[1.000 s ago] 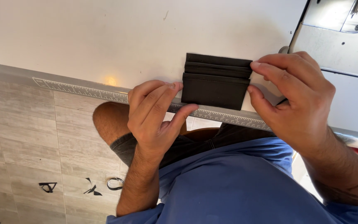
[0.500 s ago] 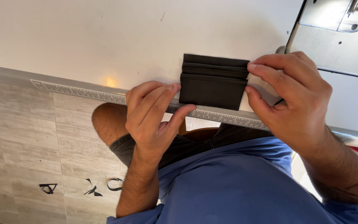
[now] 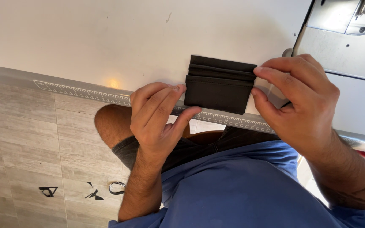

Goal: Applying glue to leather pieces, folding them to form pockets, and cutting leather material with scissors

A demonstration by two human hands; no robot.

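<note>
Seen from the head camera, both hands grip a dark folded piece (image 3: 219,88), a flat rectangle with stepped layers along its top, lying on the white bench (image 3: 106,42) right at its near edge. The left hand (image 3: 157,118) pinches the piece's left end, fingertips on top and thumb (image 3: 187,117) reaching along the lower edge; how far the thumb tucks under the piece cannot be made out. The right hand (image 3: 298,103) clasps the right end, index finger laid over the upper corner and thumb pressing the side, and it covers that end entirely, so the corner's shape stays hidden. A printed ruler strip (image 3: 89,93) runs along the bench edge; part of it vanishes behind the left hand and the piece's bottom edge overlaps it. At upper right a grey-white sewing machine (image 3: 343,38) is cut off by the frame, its needle area only a blurred glimpse in the corner. Below the bench, a blue shirt (image 3: 241,185) and dark shorts (image 3: 148,150) fill the lower frame, with one bare knee showing. On the tiled floor (image 3: 17,139) lie small dark scraps (image 3: 48,191), too small to identify.
</note>
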